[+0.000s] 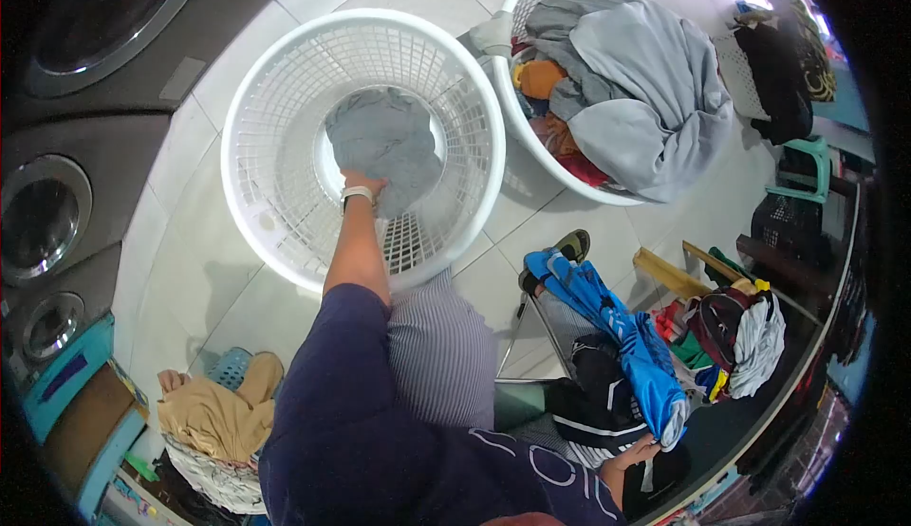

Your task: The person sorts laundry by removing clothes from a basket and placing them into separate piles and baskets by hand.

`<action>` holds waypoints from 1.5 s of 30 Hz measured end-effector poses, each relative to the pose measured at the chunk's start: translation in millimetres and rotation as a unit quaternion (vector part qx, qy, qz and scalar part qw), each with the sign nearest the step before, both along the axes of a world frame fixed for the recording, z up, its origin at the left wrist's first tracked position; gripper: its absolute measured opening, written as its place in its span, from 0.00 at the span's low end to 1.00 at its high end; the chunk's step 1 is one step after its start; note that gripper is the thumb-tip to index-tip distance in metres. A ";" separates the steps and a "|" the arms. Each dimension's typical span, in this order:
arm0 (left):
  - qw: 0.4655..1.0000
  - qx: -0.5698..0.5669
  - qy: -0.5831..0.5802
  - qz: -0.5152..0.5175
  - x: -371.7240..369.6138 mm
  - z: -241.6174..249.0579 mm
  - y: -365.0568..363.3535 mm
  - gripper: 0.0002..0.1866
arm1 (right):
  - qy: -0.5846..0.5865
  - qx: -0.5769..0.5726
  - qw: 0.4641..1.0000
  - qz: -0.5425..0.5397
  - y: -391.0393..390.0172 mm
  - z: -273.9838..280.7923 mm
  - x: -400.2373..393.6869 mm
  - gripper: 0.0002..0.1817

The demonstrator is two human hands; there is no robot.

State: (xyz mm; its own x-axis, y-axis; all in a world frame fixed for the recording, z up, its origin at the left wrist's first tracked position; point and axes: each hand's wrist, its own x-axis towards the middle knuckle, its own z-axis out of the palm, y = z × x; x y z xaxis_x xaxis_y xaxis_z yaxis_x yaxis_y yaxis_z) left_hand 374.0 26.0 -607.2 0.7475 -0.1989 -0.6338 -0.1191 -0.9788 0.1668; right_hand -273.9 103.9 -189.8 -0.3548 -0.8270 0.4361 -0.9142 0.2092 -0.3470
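My left hand [364,182], with a light band at the wrist, reaches deep into a tall white laundry basket [249,161]. Its fingers grip the edge of a crumpled grey cloth [384,142] lying at the bottom; the fingertips are partly hidden. Low on the right, my right hand [640,451] is closed around the end of a blue garment [617,322]. This garment stretches away from me over a metal-framed seat [541,336]. Dark clothing with white stripes [603,398] lies beside it.
A second white basket [512,99] holds piled clothes and a large grey sheet [650,75]. Front-loading machines [43,213] line the left side. More clothes [726,336] are heaped at right. Tan fabric [218,412] and a perforated blue shoe [228,369] show lower left.
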 end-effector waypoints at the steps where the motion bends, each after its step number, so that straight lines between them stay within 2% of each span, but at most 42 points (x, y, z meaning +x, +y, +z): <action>1: 0.999 0.006 0.047 -0.015 8.5 0.9 3.4 0.51 | -0.005 0.033 0.999 -0.008 3.7 0.7 -4.1 0.19; 2: 0.999 0.002 0.046 -0.023 20.6 5.6 3.9 0.51 | -0.009 0.064 0.998 -0.016 8.3 1.6 -10.7 0.20; 3: 0.980 -0.042 0.193 0.004 32.0 10.6 0.9 0.51 | -0.014 0.069 0.997 -0.011 12.8 -4.5 -26.8 0.19; 4: 0.937 -0.084 0.338 0.029 35.2 20.6 -8.8 0.51 | -0.019 0.073 0.997 -0.005 19.9 -11.0 -44.1 0.19; 5: 0.957 -0.060 0.281 -0.040 34.4 53.0 -25.5 0.45 | -0.036 0.045 0.998 0.001 15.9 -11.7 -31.2 0.19; 6: 0.956 -0.066 0.282 -0.053 29.1 72.2 -34.2 0.45 | -0.050 0.051 0.997 0.000 17.2 -12.1 -29.3 0.19; 7: 0.942 -0.172 0.287 0.000 23.9 88.9 -39.5 0.42 | -0.069 0.064 0.996 -0.001 16.8 -11.0 -30.2 0.18; 8: 0.915 -0.278 0.289 0.050 20.0 109.8 -46.4 0.40 | -0.092 0.077 0.993 -0.004 17.7 -11.3 -30.5 0.18; 9: 0.865 -0.358 0.349 0.045 13.9 147.4 -56.9 0.38 | -0.116 0.100 0.988 -0.012 16.4 -10.6 -26.6 0.17; 10: 0.804 -0.429 0.410 0.038 4.3 193.3 -66.9 0.36 | -0.144 0.068 0.987 0.024 11.4 -8.9 -15.2 0.16; 12: 0.731 -0.523 0.437 0.018 -14.8 278.5 -82.9 0.33 | -0.127 0.043 0.989 0.059 5.7 -5.9 -2.6 0.18; 13: 0.729 -0.523 0.441 0.001 -23.2 313.6 -92.6 0.33 | -0.167 0.065 0.983 0.031 18.1 -21.6 -25.4 0.18; 14: 0.684 -0.576 0.448 -0.012 -32.1 345.6 -100.2 0.33 | -0.089 0.056 0.992 0.068 27.0 -36.4 -44.4 0.15; 15: 0.634 -0.626 0.452 -0.024 -42.7 378.9 -107.2 0.32 | -0.123 0.031 0.990 0.063 20.8 -26.4 -26.0 0.16; 16: 0.632 -0.627 0.455 -0.038 -57.9 417.6 -117.4 0.32 | -0.157 0.006 0.986 0.058 7.9 -11.5 -2.8 0.18; 17: 0.590 -0.656 0.468 -0.049 -76.2 457.3 -131.5 0.31 | -0.169 0.046 0.984 0.041 12.6 -14.2 -10.9 0.17; 18: 0.547 -0.683 0.481 -0.058 -90.9 489.0 -144.7 0.30 | -0.149 0.017 0.986 0.071 5.2 -5.1 -1.4 0.16; 20: 0.520 -0.667 0.530 -0.060 -111.6 530.0 -180.6 0.26 | -0.197 0.007 0.978 0.074 3.9 -6.6 -3.8 0.16; 21: 0.520 -0.663 0.534 -0.072 -118.7 539.3 -200.3 0.26 | -0.218 0.008 0.974 0.059 4.4 -7.1 -3.1 0.16; 23: 0.575 -0.635 0.508 -0.095 -133.5 545.8 -241.7 0.21 | -0.238 -0.001 0.970 0.054 2.4 1.3 3.8 0.17; 24: 0.571 -0.693 0.418 -0.137 -147.6 541.0 -257.3 0.18 | -0.199 -0.031 0.977 0.076 -0.8 8.1 8.5 0.18; 26: 0.753 -0.621 0.200 -0.086 -164.6 511.4 -263.3 0.24 | -0.220 -0.011 0.972 0.076 4.1 1.5 -1.3 0.19; 27: 0.746 -0.648 0.011 -0.157 -174.8 481.3 -257.7 0.24 | -0.208 -0.039 0.975 0.073 2.1 5.9 2.8 0.20; 28: 0.708 -0.648 -0.178 -0.218 -186.0 461.2 -245.2 0.25 | -0.208 -0.042 0.975 0.072 2.5 6.6 2.4 0.20; 30: 0.658 -0.641 -0.056 -0.391 -222.2 467.1 -189.8 0.25 | -0.213 -0.069 0.972 0.071 3.3 4.8 1.3 0.19; 31: 0.688 -0.538 0.111 -0.474 -240.8 475.2 -158.6 0.30 | -0.206 -0.080 0.973 0.072 3.0 10.8 4.2 0.17; 32: 0.692 -0.416 0.261 -0.529 -260.2 482.4 -119.8 0.35 | -0.206 -0.081 0.972 0.074 2.7 15.5 7.3 0.17; 33: 0.584 -0.400 0.238 -0.665 -279.7 488.2 -82.9 0.40 | -0.241 -0.047 0.968 0.047 1.9 20.7 10.4 0.17; 34: 0.521 -0.371 0.241 -0.730 -299.4 472.6 -47.8 0.52 | -0.273 -0.014 0.962 0.019 0.1 27.1 13.3 0.16; 36: 0.495 -0.415 0.311 -0.698 -338.5 496.5 8.9 0.64 | -0.369 0.051 0.926 0.060 -8.6 51.8 33.0 0.16; 37: 0.486 -0.417 0.313 -0.701 -352.4 495.3 22.5 0.64 | -0.438 0.058 0.892 0.099 -11.4 64.0 51.7 0.14; 39: 0.491 -0.510 0.274 -0.652 -374.6 482.3 44.9 0.71 | -0.533 0.069 0.824 0.178 -4.2 98.6 97.7 0.12; 40: 0.491 -0.521 0.267 -0.645 -373.2 464.8 46.3 0.66 | -0.562 0.075 0.795 0.218 2.0 121.4 117.4 0.12; 41: 0.492 -0.533 0.261 -0.637 -371.8 447.5 47.8 0.62 | -0.520 0.087 0.789 0.315 5.9 138.4 127.5 0.12; 42: 0.464 -0.559 0.197 -0.658 -354.7 433.9 44.2 0.54 | -0.474 0.099 0.774 0.407 9.6 155.1 134.9 0.13; 43: 0.437 -0.584 0.129 -0.672 -337.7 420.5 40.4 0.46 | -0.455 0.108 0.760 0.450 10.3 176.7 141.2 0.14; 44: 0.423 -0.585 0.073 -0.688 -319.0 418.7 36.6 0.43 | -0.435 0.119 0.745 0.491 9.5 194.4 145.8 0.14; 45: 0.421 -0.584 0.022 -0.693 -299.1 429.2 31.5 0.40 | -0.375 0.082 0.761 0.523 7.1 201.7 149.4 0.15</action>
State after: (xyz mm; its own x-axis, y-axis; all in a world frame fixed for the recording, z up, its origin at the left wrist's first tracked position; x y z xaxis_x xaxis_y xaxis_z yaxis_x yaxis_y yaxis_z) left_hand 74.9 57.5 -178.0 -0.6084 -0.6198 0.4957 -0.4121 0.7805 0.4700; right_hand -124.5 111.0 11.9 0.4361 -0.8498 0.2961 -0.1687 -0.4003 -0.9007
